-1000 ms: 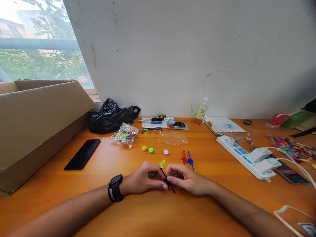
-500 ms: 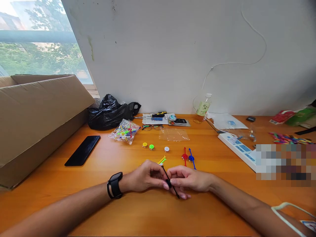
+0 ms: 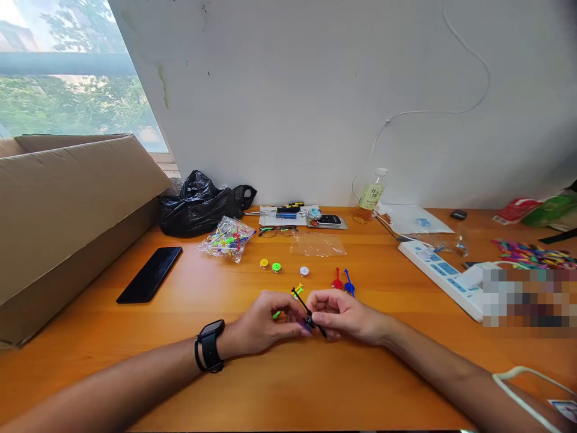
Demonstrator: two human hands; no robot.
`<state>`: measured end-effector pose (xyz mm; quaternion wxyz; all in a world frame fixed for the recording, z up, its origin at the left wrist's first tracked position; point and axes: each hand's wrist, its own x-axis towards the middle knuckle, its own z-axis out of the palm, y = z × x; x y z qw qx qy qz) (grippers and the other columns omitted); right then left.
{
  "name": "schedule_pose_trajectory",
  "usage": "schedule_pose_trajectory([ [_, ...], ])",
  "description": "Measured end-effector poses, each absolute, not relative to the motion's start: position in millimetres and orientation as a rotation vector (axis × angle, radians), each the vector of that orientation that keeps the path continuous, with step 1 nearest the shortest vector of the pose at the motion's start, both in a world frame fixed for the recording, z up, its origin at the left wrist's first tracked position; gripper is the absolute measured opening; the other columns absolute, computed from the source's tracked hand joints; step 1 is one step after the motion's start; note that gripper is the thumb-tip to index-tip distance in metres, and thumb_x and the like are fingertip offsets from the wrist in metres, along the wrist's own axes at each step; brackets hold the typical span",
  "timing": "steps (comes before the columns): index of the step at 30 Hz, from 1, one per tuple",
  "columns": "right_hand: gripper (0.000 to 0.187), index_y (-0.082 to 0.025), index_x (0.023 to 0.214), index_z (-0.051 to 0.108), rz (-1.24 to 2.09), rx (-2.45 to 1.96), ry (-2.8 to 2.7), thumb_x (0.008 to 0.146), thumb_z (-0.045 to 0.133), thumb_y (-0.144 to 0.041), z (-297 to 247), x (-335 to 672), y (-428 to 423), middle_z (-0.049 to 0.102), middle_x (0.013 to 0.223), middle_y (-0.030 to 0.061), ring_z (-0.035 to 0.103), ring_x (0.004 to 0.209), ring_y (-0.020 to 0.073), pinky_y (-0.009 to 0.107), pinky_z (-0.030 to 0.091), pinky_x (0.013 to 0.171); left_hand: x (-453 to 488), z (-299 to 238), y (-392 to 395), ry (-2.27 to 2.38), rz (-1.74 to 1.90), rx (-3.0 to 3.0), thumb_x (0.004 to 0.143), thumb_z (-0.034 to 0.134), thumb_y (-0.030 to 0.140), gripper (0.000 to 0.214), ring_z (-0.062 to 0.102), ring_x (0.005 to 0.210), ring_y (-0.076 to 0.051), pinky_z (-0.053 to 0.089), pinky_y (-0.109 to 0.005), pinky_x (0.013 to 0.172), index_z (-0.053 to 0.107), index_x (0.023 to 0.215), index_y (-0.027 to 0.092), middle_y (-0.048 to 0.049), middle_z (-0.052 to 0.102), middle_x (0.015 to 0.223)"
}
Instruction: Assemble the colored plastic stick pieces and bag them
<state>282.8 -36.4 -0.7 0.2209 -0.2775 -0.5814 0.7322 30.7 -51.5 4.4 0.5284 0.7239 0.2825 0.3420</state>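
Observation:
In front of me, a black arrow spinner (image 3: pixel 299 300) slants between both hands, its long pointer toward the upper left. My left hand (image 3: pixel 270 325), with a black watch (image 3: pixel 210 344) on the wrist, pinches it near the round hub. From the other side my right hand (image 3: pixel 349 314) grips the hub between thumb and fingers. The hub is partly covered by fingertips. Just beyond the hands lie a red arrow spinner (image 3: pixel 337 284), a blue arrow spinner (image 3: pixel 349 288) and yellow and green arrow pieces (image 3: pixel 298 291), partly hidden.
Yellow (image 3: pixel 264 263), green (image 3: pixel 276 267) and white round pieces (image 3: pixel 305 271) sit farther back. A bag of colourful parts (image 3: pixel 229 239), glasses (image 3: pixel 270 231) and a bottle (image 3: pixel 371 198) stand behind. A phone (image 3: pixel 149 275) and cardboard box (image 3: pixel 81 210) lie left, a power strip (image 3: pixel 442 279) right.
Both hands have risen slightly away from me, with the black arrow spinner still between them. The spinner's lower end has moved up, and the right fingers have curled in more.

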Motion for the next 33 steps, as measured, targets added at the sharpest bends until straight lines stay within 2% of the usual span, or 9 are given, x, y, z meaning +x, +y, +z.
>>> schedule_pose_trajectory([
  [3, 0.040, -0.015, 0.101, 0.064, 1.962, -0.787, -1.621, 0.098, 0.079, -0.052, 5, 284, -36, 0.065, 0.088, 0.0012, 0.050, 0.062, 0.0059, 0.016, 0.038, 0.055, 28, 7, -52, 0.704, 0.941, 1.957, 0.094, 0.081, 0.031, 0.019, 0.075, 0.084, -0.016, 0.056, -0.023, 0.079, 0.081, 0.103, 0.014, -0.0083, 0.082, 0.094],
  [9, 0.042, -0.016, 0.097, 0.064, 2.016, -0.853, -1.537, 0.095, 0.081, -0.054, 7, 281, -37, 0.061, 0.075, -0.0024, 0.039, 0.049, 0.0048, 0.019, 0.026, 0.045, 20, 6, -49, 0.609, 1.050, 2.344, 0.104, 0.068, 0.026, 0.018, 0.077, 0.087, -0.017, 0.059, -0.024, 0.081, 0.079, 0.113, 0.015, -0.0106, 0.081, 0.097],
  [17, 0.045, -0.015, 0.093, 0.064, 2.113, -0.922, -1.501, 0.088, 0.086, -0.054, 2, 282, -36, 0.067, 0.068, 0.0000, 0.045, 0.047, 0.0063, 0.018, 0.031, 0.045, 19, 7, -49, 0.552, 1.103, 2.540, 0.106, 0.066, 0.027, 0.019, 0.074, 0.074, -0.015, 0.057, -0.022, 0.070, 0.079, 0.109, 0.014, -0.0082, 0.079, 0.086],
  [23, 0.045, -0.015, 0.092, 0.064, 2.284, -0.890, -1.433, 0.084, 0.086, -0.053, 8, 282, -36, 0.067, 0.065, -0.0010, 0.050, 0.047, 0.0078, 0.018, 0.038, 0.046, 21, 14, -52, 0.347, 1.171, 2.563, 0.108, 0.061, 0.022, 0.019, 0.079, 0.084, -0.019, 0.062, -0.027, 0.077, 0.073, 0.121, 0.013, -0.0123, 0.082, 0.098],
  [27, 0.042, -0.015, 0.090, 0.064, 2.290, -0.859, -1.444, 0.084, 0.087, -0.049, 4, 281, -37, 0.067, 0.064, -0.0004, 0.055, 0.048, 0.0090, 0.019, 0.043, 0.049, 19, 15, -53, 0.277, 1.179, 2.649, 0.108, 0.059, 0.019, 0.019, 0.077, 0.076, -0.019, 0.061, -0.028, 0.070, 0.072, 0.121, 0.013, -0.0116, 0.081, 0.090],
  [30, 0.039, -0.016, 0.092, 0.060, 2.290, -0.809, -1.416, 0.086, 0.086, -0.045, 2, 279, -39, 0.073, 0.074, 0.0043, 0.064, 0.053, 0.0120, 0.018, 0.045, 0.048, 18, 15, -53, 0.288, 1.132, 2.688, 0.108, 0.059, 0.018, 0.018, 0.077, 0.075, -0.020, 0.061, -0.029, 0.070, 0.072, 0.119, 0.012, -0.0117, 0.080, 0.088],
  [33, 0.042, -0.019, 0.101, 0.056, 2.324, -0.764, -1.330, 0.084, 0.088, -0.040, 3, 276, -41, 0.076, 0.089, 0.0060, 0.073, 0.063, 0.0158, 0.019, 0.051, 0.052, 18, 15, -53, 0.280, 1.108, 2.690, 0.108, 0.058, 0.017, 0.020, 0.078, 0.076, -0.020, 0.061, -0.029, 0.071, 0.073, 0.120, 0.013, -0.0119, 0.080, 0.088],
])
